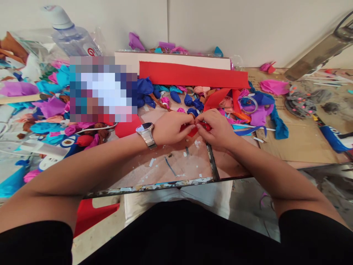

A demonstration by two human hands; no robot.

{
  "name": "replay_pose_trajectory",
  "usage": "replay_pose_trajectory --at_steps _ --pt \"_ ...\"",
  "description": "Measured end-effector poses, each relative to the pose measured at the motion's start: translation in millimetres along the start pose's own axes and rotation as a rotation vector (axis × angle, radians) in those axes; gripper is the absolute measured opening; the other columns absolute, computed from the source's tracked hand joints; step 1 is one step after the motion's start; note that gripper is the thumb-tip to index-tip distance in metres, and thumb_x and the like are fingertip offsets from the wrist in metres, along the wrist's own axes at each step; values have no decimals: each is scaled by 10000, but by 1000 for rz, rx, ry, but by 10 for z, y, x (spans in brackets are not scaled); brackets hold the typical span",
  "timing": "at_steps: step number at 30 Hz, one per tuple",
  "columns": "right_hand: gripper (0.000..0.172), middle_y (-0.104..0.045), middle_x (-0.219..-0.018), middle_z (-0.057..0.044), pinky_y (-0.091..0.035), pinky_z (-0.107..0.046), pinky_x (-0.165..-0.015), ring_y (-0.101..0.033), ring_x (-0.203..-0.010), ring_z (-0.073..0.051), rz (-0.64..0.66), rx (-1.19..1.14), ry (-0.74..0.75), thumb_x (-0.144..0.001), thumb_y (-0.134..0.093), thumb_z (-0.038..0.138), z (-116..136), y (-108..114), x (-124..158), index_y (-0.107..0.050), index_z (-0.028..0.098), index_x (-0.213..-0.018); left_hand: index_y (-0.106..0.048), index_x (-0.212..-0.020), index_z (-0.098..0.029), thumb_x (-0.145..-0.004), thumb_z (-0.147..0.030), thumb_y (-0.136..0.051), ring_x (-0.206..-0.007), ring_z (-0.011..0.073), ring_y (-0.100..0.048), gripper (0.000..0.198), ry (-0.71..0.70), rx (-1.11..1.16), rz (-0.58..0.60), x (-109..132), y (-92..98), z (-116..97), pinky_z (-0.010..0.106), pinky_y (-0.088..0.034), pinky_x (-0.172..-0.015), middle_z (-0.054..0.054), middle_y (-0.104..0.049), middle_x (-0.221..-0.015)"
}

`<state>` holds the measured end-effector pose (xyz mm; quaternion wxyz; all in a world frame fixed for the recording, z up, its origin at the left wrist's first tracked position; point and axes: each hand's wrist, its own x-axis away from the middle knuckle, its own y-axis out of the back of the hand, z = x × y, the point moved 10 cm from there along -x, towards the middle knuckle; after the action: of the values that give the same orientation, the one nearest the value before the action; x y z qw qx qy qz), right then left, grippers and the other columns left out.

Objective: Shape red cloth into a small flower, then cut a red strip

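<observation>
My left hand (170, 127), with a silver wristwatch (146, 134) on its wrist, and my right hand (217, 129) meet at the middle of the table. Both pinch a small piece of red paper (196, 129) between fingers and thumbs, and the fingers hide most of it. Just beyond the hands lie small twisted paper pieces in blue (188, 100) and pink (165, 101). A long red paper sheet (193, 75) lies flat farther back.
Heaps of crumpled coloured paper (49, 106) cover the left side, beside a plastic water bottle (72, 36). A roll of tape (249, 105) and purple and blue scraps sit to the right. Brown cardboard (298, 143) lies on the right. The glass table edge (154, 186) runs near my lap.
</observation>
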<state>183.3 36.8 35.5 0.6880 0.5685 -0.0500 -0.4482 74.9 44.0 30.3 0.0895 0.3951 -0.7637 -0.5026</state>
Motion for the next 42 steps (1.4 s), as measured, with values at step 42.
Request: replay_pose_trajectory --at_steps 42 --pt "272 -807 -1156 -132 -480 -465 -899 -718 -1061 -339 28 215 -133 -1020 -590 282 -151 47 -10 -745 199 -1228 -697 -864 -187 -885 -304 -522 -653 191 -535 211 227 -137 218 -15 -113 455 332 -315 -624 52 -683 -769"
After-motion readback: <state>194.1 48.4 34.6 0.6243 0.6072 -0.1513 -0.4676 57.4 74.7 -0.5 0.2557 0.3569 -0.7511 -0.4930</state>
